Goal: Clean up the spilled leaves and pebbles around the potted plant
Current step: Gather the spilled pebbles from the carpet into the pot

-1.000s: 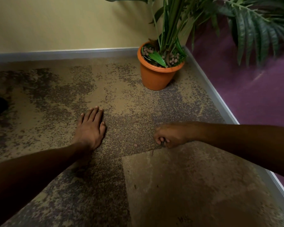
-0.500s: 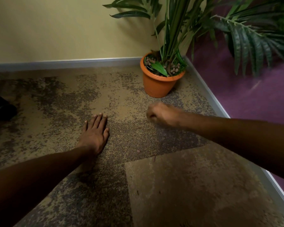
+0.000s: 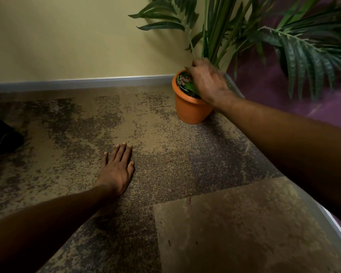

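You have one orange pot (image 3: 189, 110) in the corner, and everything here is placed from it. One plant (image 3: 220, 36) stands in it, its fronds spreading above the pot and off to its right. Inside the rim is a cluster of brownish pebbles (image 3: 183, 80), partly hidden and too close-packed to count, and one broad green leaf (image 3: 190, 88) lying across them.

Two hands are in view. Your right hand (image 3: 207, 79) is over the pot's mouth, with its back to the camera and its fingers bent down among the pebbles and stems. I cannot tell its grip, because the fingertips are hidden behind the hand itself. Your left hand (image 3: 117, 170) is well apart from the pot, nearer you and to its left. It lies palm down on the carpet (image 3: 244, 223) with the fingers straight and close together — a slack grip with nothing in it.

On the carpet, nearer you than the pot and between your two forearms, lies one small pinkish pebble (image 3: 169, 190).

Far to the left of the pot sits one dark object (image 3: 4, 136) — too dim to make out.
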